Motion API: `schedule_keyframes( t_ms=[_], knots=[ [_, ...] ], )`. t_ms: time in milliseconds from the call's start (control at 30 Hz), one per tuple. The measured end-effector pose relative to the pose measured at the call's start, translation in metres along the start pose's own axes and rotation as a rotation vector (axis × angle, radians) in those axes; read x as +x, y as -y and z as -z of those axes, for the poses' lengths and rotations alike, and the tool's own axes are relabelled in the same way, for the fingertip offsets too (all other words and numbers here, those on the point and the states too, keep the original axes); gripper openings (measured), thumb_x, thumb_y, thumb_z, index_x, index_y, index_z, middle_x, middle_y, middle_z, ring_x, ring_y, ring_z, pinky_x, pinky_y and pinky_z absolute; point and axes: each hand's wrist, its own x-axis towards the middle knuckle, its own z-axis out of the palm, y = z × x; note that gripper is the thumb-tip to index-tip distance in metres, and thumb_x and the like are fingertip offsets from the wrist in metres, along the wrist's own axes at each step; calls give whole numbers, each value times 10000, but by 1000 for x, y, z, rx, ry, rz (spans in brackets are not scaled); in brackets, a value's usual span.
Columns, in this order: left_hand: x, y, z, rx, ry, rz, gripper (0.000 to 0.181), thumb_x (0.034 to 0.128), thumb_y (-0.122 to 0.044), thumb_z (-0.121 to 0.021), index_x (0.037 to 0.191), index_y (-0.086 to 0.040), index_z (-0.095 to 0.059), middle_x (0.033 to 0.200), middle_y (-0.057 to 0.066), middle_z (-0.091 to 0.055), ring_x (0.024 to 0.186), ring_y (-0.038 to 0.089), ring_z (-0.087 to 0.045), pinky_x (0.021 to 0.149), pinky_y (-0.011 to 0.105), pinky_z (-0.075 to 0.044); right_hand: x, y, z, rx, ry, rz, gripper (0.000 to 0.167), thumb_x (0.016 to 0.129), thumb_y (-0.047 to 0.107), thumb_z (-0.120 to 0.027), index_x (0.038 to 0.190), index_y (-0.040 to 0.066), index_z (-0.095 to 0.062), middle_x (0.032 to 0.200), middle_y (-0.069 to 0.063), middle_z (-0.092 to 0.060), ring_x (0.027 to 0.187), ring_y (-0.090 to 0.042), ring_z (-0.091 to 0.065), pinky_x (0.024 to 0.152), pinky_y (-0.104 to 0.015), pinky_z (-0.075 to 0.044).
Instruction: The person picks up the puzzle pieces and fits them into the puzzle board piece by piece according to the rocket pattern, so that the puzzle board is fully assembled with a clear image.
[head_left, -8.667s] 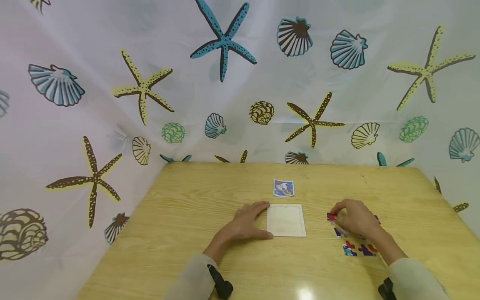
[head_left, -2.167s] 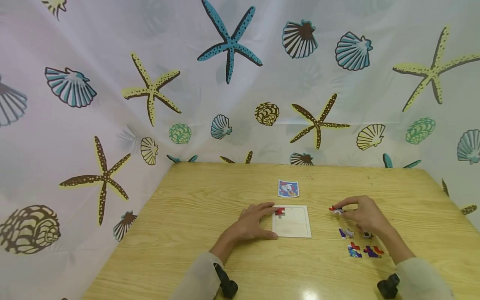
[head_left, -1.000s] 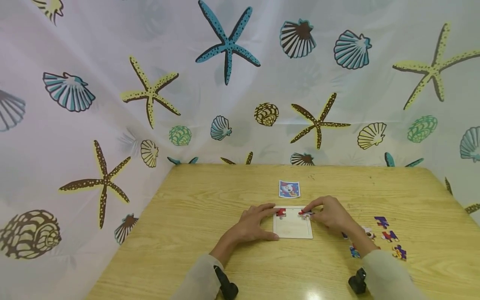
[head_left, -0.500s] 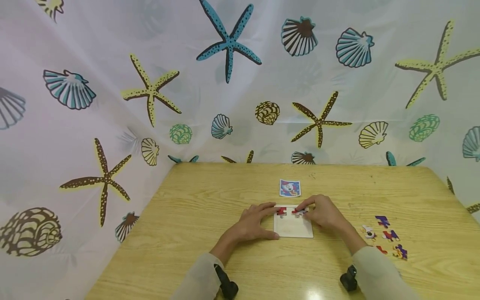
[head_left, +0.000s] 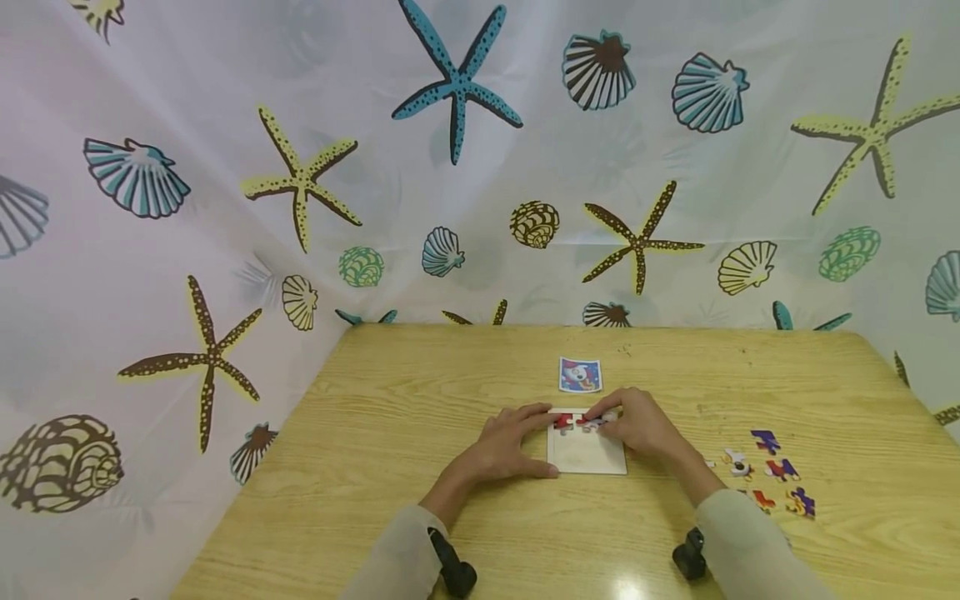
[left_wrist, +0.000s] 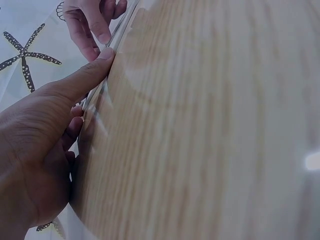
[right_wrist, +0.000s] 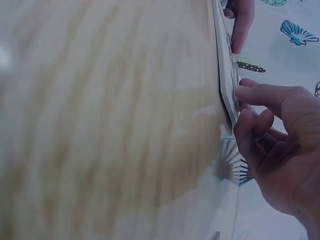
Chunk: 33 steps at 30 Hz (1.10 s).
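Observation:
A square white puzzle tray (head_left: 585,458) lies on the table, with a red puzzle piece (head_left: 562,422) in its upper left corner. My left hand (head_left: 506,450) rests at the tray's left side, fingers spread, index finger by the upper corner and thumb by the lower one. In the tray's upper part, my right hand (head_left: 637,423) pinches a red and pale puzzle piece (head_left: 591,423) beside the red one; its fingers partly cover it. Both wrist views show the left hand (left_wrist: 45,120) and right hand (right_wrist: 280,130) at the tray's edge, with the pieces barely visible.
Several loose puzzle pieces (head_left: 780,469) lie on the wooden table (head_left: 420,375) to the right, partly behind the right forearm. A small picture card (head_left: 580,375) of a white cartoon figure lies beyond the tray. A shell-patterned curtain (head_left: 480,200) hangs behind.
The right hand has taken a piece from the right-hand group, carried it left to the tray, and slid it closer to the red piece. The left hand has stayed at the tray.

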Motion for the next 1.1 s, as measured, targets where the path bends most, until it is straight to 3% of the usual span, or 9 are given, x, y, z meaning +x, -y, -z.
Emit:
schedule_keyframes(
  t_ms=[133,267,400,667,867,1100],
  knots=[
    [1,2,-1,0,-4,0,825,872,-552,-790,1586,-317,-449,1681,-45,-325,1476,281,-318,1113,520,-266,3,2,-3,-12,-7,15,240,861,-74,-726,1001,87,-836,1166,-132,-743,776,-185,-512,653,-308,-432],
    [1,3,-2,6,-6,2,823,870,-548,-793,1585,-331,-448,1681,-46,-326,1477,278,-320,1114,514,-269,3,4,-5,-46,-27,52,227,861,-71,-742,993,88,-836,1121,-102,-756,1014,-256,-640,847,-425,-526],
    [2,3,-3,5,-11,2,825,864,-545,-800,1581,-328,-455,1679,-46,-331,1466,272,-330,1104,503,-277,3,5,-7,-65,-44,83,216,862,-72,-751,990,82,-833,1092,-85,-759,1123,-330,-659,970,-543,-511],
    [2,3,-2,14,-7,3,830,868,-557,-792,1587,-326,-447,1683,-60,-321,1455,257,-335,1103,490,-276,5,7,-10,-122,-59,121,190,869,-53,-759,1000,63,-834,1095,-102,-764,1256,-417,-609,1083,-598,-437],
    [1,2,-1,15,-11,0,827,868,-547,-796,1583,-308,-455,1681,-40,-327,1434,272,-348,1072,488,-292,5,10,-11,-175,-54,135,164,889,-13,-775,1011,77,-838,1154,-113,-740,1275,-422,-597,1076,-600,-445],
    [2,3,-3,14,-2,-4,830,868,-553,-794,1587,-324,-446,1684,-58,-319,1434,255,-345,1078,476,-282,3,11,-11,-220,-52,124,155,895,16,-783,1008,102,-845,1102,-48,-713,1085,-309,-667,939,-530,-529]
  ],
)
